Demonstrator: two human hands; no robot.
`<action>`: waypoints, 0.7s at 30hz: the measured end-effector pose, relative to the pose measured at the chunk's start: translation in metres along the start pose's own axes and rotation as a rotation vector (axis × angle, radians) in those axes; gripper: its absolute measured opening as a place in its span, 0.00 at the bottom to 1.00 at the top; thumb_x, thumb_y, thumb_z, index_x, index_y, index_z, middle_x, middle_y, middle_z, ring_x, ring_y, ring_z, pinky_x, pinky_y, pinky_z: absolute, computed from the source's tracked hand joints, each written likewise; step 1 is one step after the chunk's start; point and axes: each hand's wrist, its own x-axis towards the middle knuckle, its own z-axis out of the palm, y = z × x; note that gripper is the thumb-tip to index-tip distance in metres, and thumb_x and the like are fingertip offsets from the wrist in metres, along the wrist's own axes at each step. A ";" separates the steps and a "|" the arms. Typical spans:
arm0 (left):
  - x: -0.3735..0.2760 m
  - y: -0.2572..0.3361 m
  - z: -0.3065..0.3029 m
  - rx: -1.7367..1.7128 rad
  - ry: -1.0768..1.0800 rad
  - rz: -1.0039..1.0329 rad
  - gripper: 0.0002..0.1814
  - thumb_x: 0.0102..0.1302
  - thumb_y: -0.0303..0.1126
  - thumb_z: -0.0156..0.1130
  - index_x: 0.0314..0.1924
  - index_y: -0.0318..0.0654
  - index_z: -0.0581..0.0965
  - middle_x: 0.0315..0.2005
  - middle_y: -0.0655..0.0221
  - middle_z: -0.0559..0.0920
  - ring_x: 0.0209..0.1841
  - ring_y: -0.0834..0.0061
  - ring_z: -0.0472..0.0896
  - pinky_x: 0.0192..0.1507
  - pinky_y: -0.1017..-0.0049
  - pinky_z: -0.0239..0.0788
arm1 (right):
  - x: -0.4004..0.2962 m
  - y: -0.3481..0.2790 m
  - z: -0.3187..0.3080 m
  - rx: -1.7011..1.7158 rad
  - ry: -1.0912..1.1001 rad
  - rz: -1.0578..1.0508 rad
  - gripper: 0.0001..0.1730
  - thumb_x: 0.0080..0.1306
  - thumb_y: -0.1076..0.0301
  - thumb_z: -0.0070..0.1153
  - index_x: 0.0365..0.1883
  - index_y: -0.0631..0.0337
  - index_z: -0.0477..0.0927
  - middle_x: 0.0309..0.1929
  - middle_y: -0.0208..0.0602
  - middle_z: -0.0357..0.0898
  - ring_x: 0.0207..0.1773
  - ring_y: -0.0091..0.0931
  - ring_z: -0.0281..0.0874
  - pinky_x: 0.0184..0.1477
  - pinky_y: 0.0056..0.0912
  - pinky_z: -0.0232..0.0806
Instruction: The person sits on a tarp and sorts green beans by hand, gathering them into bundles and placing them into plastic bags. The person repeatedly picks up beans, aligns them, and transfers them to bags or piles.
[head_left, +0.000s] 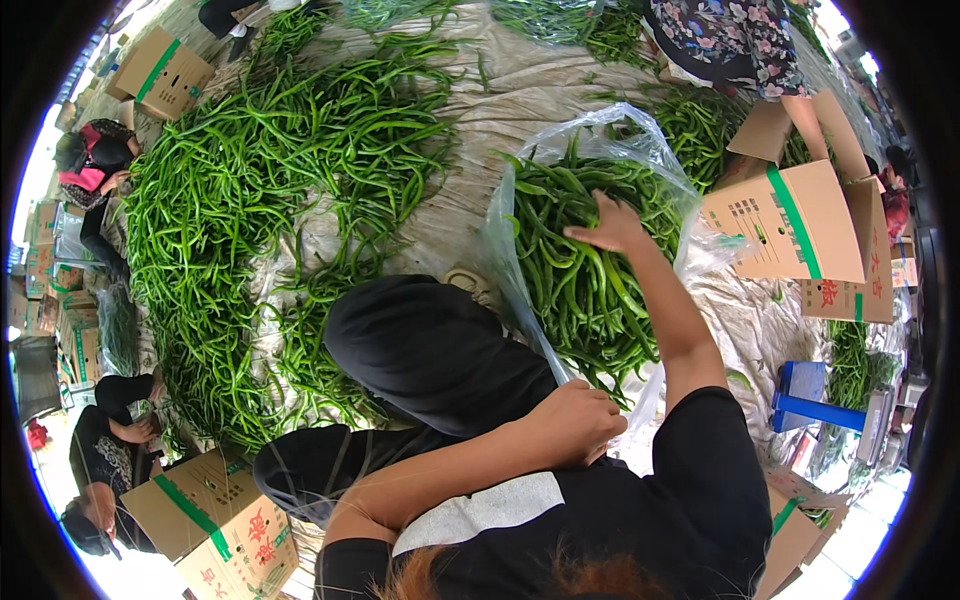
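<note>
Long green chili peppers (592, 300) fill a clear plastic bag (504, 262) that stands wide open at the right of my legs. My right hand (611, 223) rests on top of the peppers inside the bag, its fingers spread and thumb pointing left. At the near edge of the bag, my left hand (581, 421) is closed on the gathered plastic rim. A broad heap of loose green chili peppers (247, 180) covers the sheet at the left, reaching up to my knee.
A pale ground sheet (480, 150) lies wrinkled below. Open cardboard boxes (780, 225) stand at the right; another cardboard box (217, 517) is at the lower left. A blue scale (806, 397) stands at the right. Several people sit around, one in a floral top (742, 45).
</note>
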 end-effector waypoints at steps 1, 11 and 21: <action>0.000 -0.003 -0.003 -0.025 0.037 -0.016 0.08 0.49 0.33 0.65 0.26 0.42 0.75 0.25 0.71 0.78 0.35 0.68 0.78 0.37 0.69 0.66 | -0.003 -0.008 0.002 -0.039 -0.082 -0.004 0.59 0.45 0.29 0.59 0.67 0.59 0.58 0.57 0.48 0.72 0.62 0.44 0.66 0.65 0.44 0.56; -0.002 -0.011 0.013 -0.186 0.045 0.021 0.07 0.48 0.31 0.64 0.26 0.40 0.75 0.26 0.68 0.79 0.35 0.64 0.79 0.37 0.65 0.69 | -0.190 -0.003 0.007 0.114 -0.727 -0.178 0.63 0.47 0.50 0.66 0.73 0.55 0.40 0.56 0.56 0.70 0.56 0.45 0.72 0.57 0.44 0.67; 0.003 -0.011 0.012 -0.097 0.125 0.058 0.10 0.48 0.34 0.67 0.27 0.42 0.75 0.25 0.71 0.77 0.35 0.68 0.77 0.36 0.67 0.66 | -0.076 -0.068 0.061 0.364 -0.060 0.112 0.46 0.63 0.31 0.38 0.68 0.58 0.56 0.67 0.51 0.58 0.72 0.42 0.49 0.68 0.62 0.40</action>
